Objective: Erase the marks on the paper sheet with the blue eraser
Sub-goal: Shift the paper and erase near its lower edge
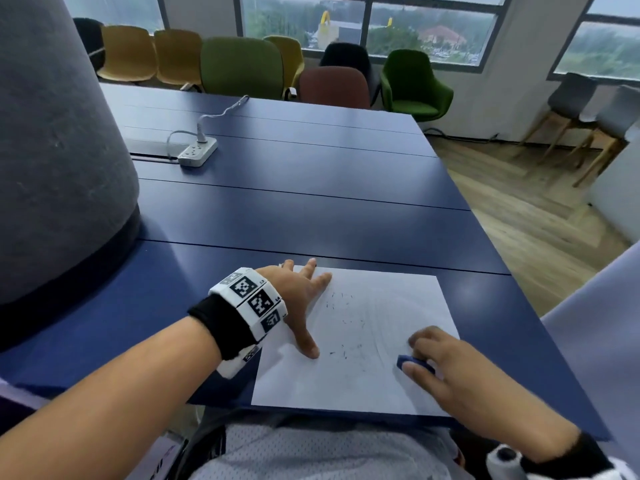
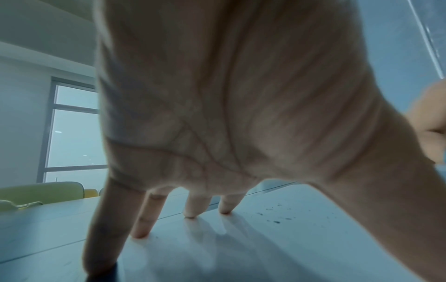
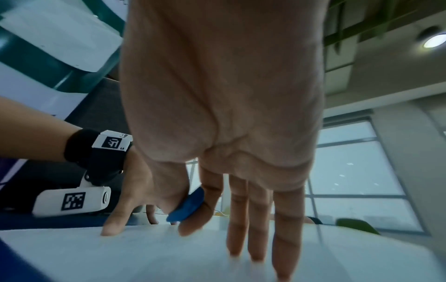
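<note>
Head view: eraser at the sheet's right, marks lie to its left

Your right hand (image 1: 446, 367) is nearest you, low on the right side of the white rectangular paper sheet (image 1: 391, 296). Its thumb and forefinger pinch the small flat blue eraser (image 1: 414, 362); the right wrist view shows the same pinch (image 3: 187, 205), with the other three fingers hanging straight down toward the paper. Whether the eraser is touching the sheet, you cannot tell: the hand is blurred.

What the next stroke depends on, as I judge it: the scattered dark pencil marks and crumbs (image 1: 346, 327) lie left of the eraser and away from you, between your two hands, so the eraser has to travel leftward and up the sheet.

Further out, your left hand (image 1: 304, 299) is spread open, fingers straight, thumb and fingertips (image 2: 190, 213) pressing the paper's left edge onto the dark blue slatted table (image 1: 311, 188). Keep that pressure, or the sheet may slide.

Beyond, a white power strip (image 1: 197, 152) sits well apart, near the table's far side.
</note>
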Tool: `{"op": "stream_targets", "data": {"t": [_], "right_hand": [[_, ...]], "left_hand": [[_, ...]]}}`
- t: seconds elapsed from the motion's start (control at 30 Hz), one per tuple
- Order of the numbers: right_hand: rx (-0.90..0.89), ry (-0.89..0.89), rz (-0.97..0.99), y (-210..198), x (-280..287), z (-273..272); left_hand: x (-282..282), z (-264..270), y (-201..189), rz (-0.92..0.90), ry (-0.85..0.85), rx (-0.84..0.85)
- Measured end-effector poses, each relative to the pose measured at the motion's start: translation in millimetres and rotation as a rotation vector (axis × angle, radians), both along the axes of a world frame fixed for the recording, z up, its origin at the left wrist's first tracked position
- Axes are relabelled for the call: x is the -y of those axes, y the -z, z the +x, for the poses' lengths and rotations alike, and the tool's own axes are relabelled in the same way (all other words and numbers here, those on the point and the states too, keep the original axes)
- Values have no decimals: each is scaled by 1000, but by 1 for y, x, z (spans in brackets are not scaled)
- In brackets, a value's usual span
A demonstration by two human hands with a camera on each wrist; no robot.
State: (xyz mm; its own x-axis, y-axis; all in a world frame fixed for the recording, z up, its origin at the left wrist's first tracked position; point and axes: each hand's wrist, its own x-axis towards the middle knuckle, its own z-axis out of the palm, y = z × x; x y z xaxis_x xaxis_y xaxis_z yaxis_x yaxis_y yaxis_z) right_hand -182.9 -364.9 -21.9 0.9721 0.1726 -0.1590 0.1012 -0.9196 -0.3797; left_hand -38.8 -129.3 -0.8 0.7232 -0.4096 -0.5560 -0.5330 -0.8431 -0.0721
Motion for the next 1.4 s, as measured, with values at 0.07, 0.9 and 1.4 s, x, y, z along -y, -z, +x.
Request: {"op": "stream_targets", "data": {"t": [0.07, 0.9, 1.4], "right_hand": [[35, 32, 47, 15, 0, -10], [202, 224, 470, 56, 2, -29], [184, 242, 548, 51, 1, -29]], "left_hand": [[0, 3, 0, 3, -9, -16], [-2, -98, 56, -253, 111, 13], [-1, -114, 54, -307, 60, -38]]}}
